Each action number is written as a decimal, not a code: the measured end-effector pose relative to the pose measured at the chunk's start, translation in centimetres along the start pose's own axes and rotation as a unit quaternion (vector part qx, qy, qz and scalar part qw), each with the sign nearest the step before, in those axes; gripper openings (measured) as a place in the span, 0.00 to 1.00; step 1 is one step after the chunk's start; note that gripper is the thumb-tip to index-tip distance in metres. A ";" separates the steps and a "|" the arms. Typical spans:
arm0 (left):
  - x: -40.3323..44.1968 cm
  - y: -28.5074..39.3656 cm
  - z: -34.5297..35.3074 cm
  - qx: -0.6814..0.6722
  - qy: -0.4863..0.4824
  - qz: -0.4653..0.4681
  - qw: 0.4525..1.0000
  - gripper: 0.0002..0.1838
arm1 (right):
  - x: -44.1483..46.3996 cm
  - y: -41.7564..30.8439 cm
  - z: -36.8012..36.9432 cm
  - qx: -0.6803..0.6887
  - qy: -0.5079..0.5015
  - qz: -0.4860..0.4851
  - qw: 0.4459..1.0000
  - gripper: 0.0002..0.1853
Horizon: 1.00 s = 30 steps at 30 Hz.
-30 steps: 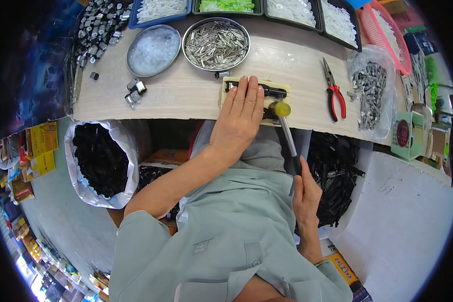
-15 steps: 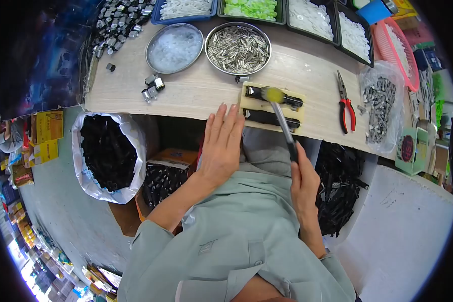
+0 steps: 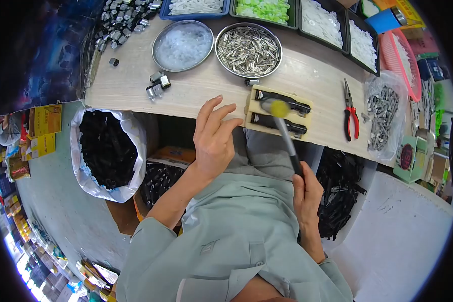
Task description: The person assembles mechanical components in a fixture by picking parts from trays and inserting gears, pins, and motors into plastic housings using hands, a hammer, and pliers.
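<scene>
Right hand (image 3: 307,191), right of centre: closed around the hammer (image 3: 286,136). Yellow head over the block (image 3: 299,120), above centre; contact indeterminable. Two black parts (image 3: 267,121) lie in the block. Left hand (image 3: 215,141), centre: empty, fingers parted.

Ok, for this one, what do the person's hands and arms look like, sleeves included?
The left hand and right hand are bare: no gloves, and no ring, watch or band that I can make out. The forearms are uncovered too. The sleeves are short, loose and plain pale grey-green, matching the shirt.
</scene>
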State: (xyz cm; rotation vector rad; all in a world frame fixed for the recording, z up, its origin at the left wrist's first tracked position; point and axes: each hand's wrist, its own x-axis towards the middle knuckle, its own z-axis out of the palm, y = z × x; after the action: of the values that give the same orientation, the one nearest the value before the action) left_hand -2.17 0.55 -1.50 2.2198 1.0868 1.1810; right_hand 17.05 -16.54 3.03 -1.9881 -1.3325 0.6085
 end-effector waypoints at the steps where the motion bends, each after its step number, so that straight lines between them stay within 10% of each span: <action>1: 0.1 -0.1 -0.1 0.000 0.004 -0.001 1.000 0.17 | 0.3 0.1 0.3 -0.010 0.025 0.003 1.000 0.15; 23: 6.8 1.3 2.1 -0.184 -0.044 -0.069 0.979 0.16 | 13.8 10.6 -5.4 -0.449 0.152 -0.017 0.880 0.34; 26: 8.4 1.2 3.7 -0.201 -0.094 -0.042 0.974 0.17 | 13.4 9.8 -6.2 -0.373 0.159 -0.069 0.911 0.27; 30: 9.5 1.9 4.5 -0.183 -0.172 0.011 0.968 0.18 | 8.3 4.3 -5.1 -0.011 0.156 0.090 0.984 0.11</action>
State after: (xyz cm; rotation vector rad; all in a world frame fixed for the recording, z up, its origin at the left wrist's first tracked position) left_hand 5.63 6.92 2.08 2.0453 0.6465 0.8738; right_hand 26.37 -11.31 3.15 -2.1324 -0.9829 0.3432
